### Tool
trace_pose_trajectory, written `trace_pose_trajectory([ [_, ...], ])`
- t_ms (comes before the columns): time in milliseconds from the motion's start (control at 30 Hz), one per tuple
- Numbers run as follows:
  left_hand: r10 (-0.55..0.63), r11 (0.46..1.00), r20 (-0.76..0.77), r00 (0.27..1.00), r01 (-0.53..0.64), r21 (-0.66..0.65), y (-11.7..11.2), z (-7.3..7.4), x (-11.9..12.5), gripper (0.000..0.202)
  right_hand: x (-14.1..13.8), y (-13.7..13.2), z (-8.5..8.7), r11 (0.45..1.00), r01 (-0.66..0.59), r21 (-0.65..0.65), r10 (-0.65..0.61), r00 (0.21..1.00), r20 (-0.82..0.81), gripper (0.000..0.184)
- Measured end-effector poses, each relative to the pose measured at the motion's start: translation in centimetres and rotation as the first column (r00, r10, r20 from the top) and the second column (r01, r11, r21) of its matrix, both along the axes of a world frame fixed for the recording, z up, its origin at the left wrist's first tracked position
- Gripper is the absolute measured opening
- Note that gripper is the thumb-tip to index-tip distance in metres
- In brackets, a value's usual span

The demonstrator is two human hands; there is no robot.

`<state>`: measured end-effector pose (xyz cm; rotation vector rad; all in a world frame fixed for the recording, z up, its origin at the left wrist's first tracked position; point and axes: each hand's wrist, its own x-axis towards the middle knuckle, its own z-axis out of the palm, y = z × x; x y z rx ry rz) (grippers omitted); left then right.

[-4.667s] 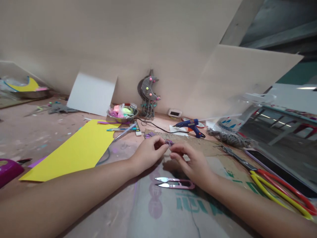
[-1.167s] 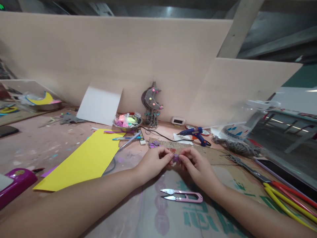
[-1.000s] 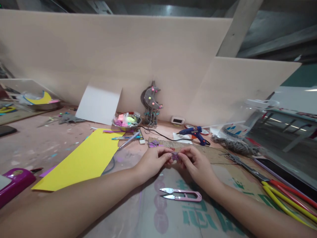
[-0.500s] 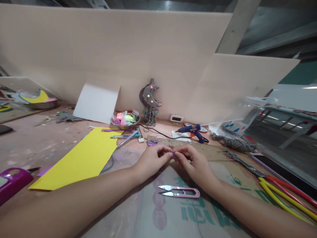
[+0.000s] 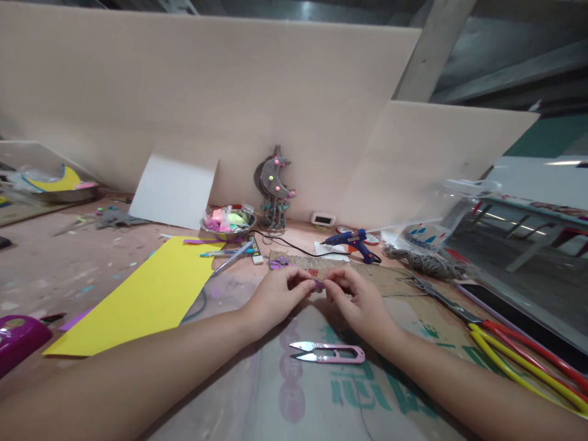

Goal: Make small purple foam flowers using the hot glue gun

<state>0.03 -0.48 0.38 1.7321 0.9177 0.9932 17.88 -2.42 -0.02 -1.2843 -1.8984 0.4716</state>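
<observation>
Between my two hands is a small purple piece (image 5: 318,286), too small to make out fully; it looks wrapped with grey yarn. My left hand (image 5: 280,294) pinches it from the left with thumb and forefinger. From the right, my right hand (image 5: 356,297) has thumb and forefinger pinched together at its edge. Pink thread snips (image 5: 328,353) lie below my hands, blades pointing left. Just beyond my left hand, several purple pieces (image 5: 278,263) rest on a strip of cardboard (image 5: 381,274).
A blue glue gun (image 5: 351,239) lies behind my hands, its cord running left. Yellow card (image 5: 133,294) and pens (image 5: 232,257) are at left. Large scissors (image 5: 478,318), a phone (image 5: 519,312) and grey yarn (image 5: 422,262) lie right. A moon ornament (image 5: 275,184) leans at the back beside a bowl (image 5: 227,226).
The view has shifted slightly, so everything appears a little further left. My fingertips have moved slightly on the purple piece, which shows more now.
</observation>
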Motion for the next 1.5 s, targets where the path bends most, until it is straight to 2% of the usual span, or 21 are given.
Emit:
trace_pose_trajectory([
  [200,-0.005,1.0,0.016,1.0,0.004,0.009,0.0,-0.2,0.1,0.018,-0.2,-0.2,0.1,0.995,-0.059,-0.081,0.052,0.995,-0.086,0.018],
  [400,-0.02,0.998,0.032,0.999,0.018,0.057,0.2,-0.7,0.1,0.02,-0.4,0.0,0.1,0.938,-0.144,-0.314,0.057,0.961,-0.269,0.024],
  [667,-0.015,0.998,0.019,1.0,0.014,0.061,0.2,-0.6,0.0,0.017,-0.1,0.7,-0.2,0.89,-0.206,-0.406,0.033,0.919,-0.394,0.03],
  [833,-0.04,0.999,0.007,0.999,0.04,0.001,0.0,-0.4,-0.1,0.017,-0.5,0.3,0.2,0.901,-0.153,-0.406,-0.009,0.929,-0.37,0.031],
  [1000,-0.053,0.996,-0.001,0.999,0.053,0.065,0.0,-0.4,-0.1,0.024,-0.6,0.2,0.4,0.914,-0.142,-0.379,-0.002,0.935,-0.354,0.029],
  [1167,0.0,0.999,-0.035,0.999,0.002,0.039,0.0,-0.6,0.1,0.025,-0.7,0.2,0.4,0.917,-0.144,-0.373,0.011,0.942,-0.335,0.029],
  [1500,0.008,0.997,-0.073,0.997,-0.003,0.078,0.0,-0.9,0.2,0.026,-1.0,-0.2,0.4,0.911,-0.153,-0.383,0.006,0.934,-0.358,0.027],
])
